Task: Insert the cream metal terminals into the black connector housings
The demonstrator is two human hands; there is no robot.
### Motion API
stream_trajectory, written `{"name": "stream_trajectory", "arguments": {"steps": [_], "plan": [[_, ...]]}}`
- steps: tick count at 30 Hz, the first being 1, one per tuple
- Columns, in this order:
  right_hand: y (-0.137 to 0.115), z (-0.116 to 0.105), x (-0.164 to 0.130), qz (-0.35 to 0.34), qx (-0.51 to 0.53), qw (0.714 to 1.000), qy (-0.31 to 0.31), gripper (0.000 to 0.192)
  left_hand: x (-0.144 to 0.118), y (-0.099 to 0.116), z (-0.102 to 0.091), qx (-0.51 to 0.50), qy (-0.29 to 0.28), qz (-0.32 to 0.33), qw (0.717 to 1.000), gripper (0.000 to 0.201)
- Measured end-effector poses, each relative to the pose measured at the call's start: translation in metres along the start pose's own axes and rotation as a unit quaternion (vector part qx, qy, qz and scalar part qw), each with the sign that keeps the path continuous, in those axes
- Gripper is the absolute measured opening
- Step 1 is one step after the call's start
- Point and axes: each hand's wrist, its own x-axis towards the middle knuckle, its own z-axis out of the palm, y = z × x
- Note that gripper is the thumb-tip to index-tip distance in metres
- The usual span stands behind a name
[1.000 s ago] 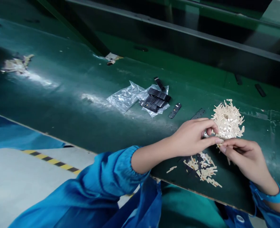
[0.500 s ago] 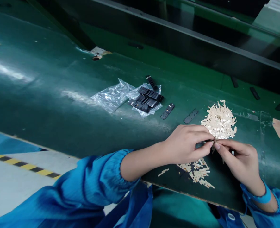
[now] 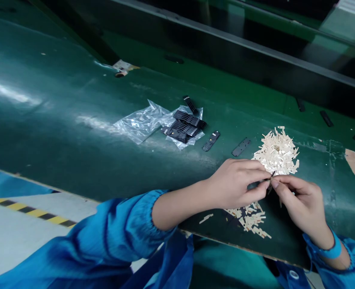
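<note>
My left hand point(image 3: 243, 182) and my right hand point(image 3: 299, 198) meet at the fingertips over the green table. Both pinch a small, thin dark piece point(image 3: 272, 176), mostly hidden by the fingers, so its kind does not show. Just beyond the hands lies a heap of small cream-coloured flat pieces point(image 3: 278, 150). A looser scatter of similar cream pieces point(image 3: 252, 220) lies below my left wrist, near the table's front edge, with a single piece point(image 3: 206, 218) off to its left.
Black flat plates point(image 3: 183, 127) are stacked on a clear plastic bag point(image 3: 143, 122). Two single black plates, one point(image 3: 211, 141) and another point(image 3: 241, 147), lie left of the heap. A brown scrap point(image 3: 354, 163) is at the right. A dark beam point(image 3: 84, 36) slants down at the back.
The hands stay together at nearly the same spot. A bit more of the dark piece's tip shows above the fingers. The view has shifted slightly.
</note>
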Motion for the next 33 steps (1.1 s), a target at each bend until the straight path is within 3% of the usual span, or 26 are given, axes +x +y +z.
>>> {"name": "stream_trajectory", "arguments": {"steps": [7,14,21,33], "plan": [[0.0032,-0.0001,-0.001,-0.01,-0.048,0.999,-0.001,0.019,-0.0003,-0.001,0.0004,0.01,-0.013,-0.011,1.0,0.028],[0.0045,-0.0019,-0.0008,0.008,-0.034,0.999,-0.024,0.021,0.0018,-0.0031,0.0003,-0.054,-0.037,-0.034,0.997,0.027],[0.0065,-0.0034,-0.002,0.012,-0.028,0.999,-0.016,0.023,0.0019,-0.0037,0.0017,-0.095,-0.026,-0.052,0.994,0.024],[0.008,-0.002,-0.0031,0.005,-0.042,0.999,-0.014,0.021,0.0024,-0.0042,0.001,-0.079,-0.044,-0.051,0.995,0.027]]}}
